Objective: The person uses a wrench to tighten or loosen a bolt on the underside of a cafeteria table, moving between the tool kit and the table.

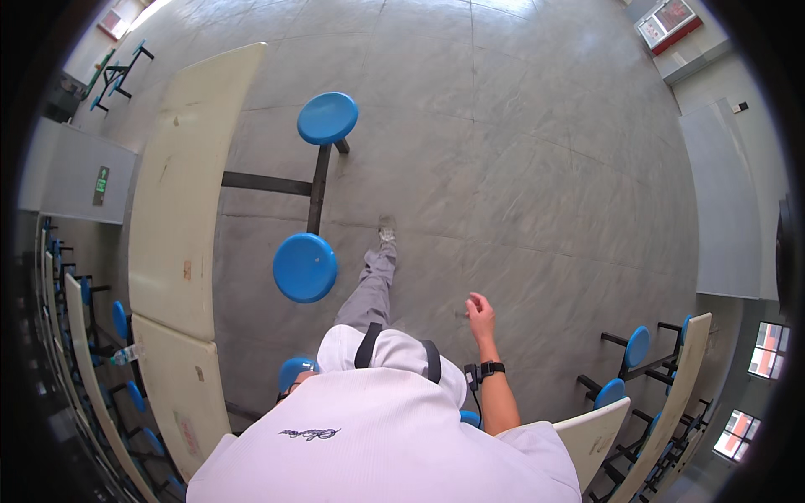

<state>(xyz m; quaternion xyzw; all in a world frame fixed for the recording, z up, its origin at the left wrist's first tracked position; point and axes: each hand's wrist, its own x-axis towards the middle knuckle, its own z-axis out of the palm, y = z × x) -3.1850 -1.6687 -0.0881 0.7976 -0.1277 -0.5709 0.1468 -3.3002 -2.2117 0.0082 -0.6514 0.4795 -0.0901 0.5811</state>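
Holding the right hand (480,318) out over the grey floor (570,210), right of the frame's centre, with fingers loosely curled and released, gripping and touching nothing visible. Facing, well apart leftward and slightly up from those fingers, a round blue stool (306,268), with a dark bar (317,189) running up the frame, near a long pale table (180,210) at left. Concealing the left hand beyond the white shirt (386,444), so cannot tell its grip or which hand is nearer.
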